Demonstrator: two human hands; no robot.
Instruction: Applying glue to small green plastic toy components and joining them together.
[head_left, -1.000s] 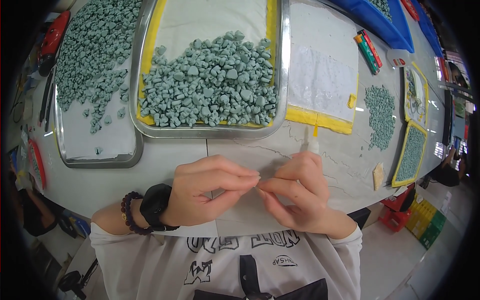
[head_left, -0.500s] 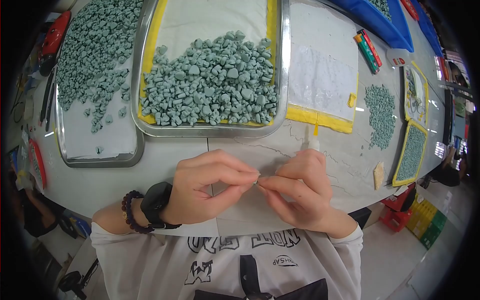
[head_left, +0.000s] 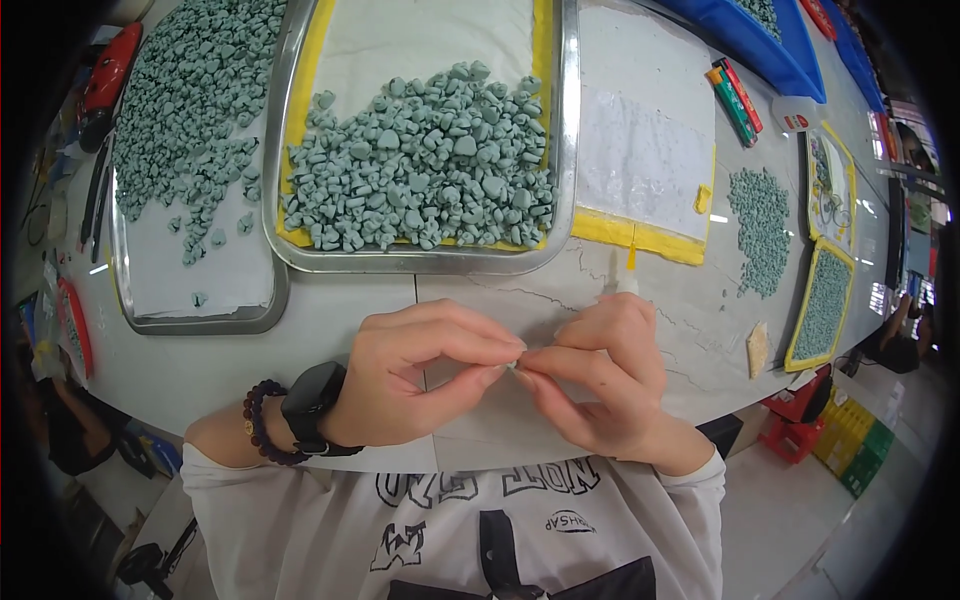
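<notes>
My left hand (head_left: pixel 425 365) and my right hand (head_left: pixel 605 370) meet in front of my chest, fingertips nearly touching. Each one is closed in a pinch. Between the fingertips is a tiny pale greenish piece (head_left: pixel 514 364), mostly covered, so its shape is hard to make out. Out of the top of my right hand sticks a white bottle (head_left: pixel 625 282) with a thin yellow needle tip pointing away from me; it seems tucked in the curled fingers. Beyond my hands, a metal tray (head_left: pixel 420 262) edged in yellow holds a heap of small grey-green pieces (head_left: pixel 420 165).
Another tray (head_left: pixel 200 318) with more grey-green pieces stands at the left. To the right lie a white board with a yellow border (head_left: pixel 640 237), red and green packs (head_left: pixel 737 103), a loose pile of smaller pieces (head_left: pixel 762 230) and a yellow-edged tray (head_left: pixel 822 305). A blue bin (head_left: pixel 770 60) is at the back.
My right hand and the bottle have shifted very slightly away from me. Both hands keep their pinch at the same spot, with the fingertips a little readjusted.
</notes>
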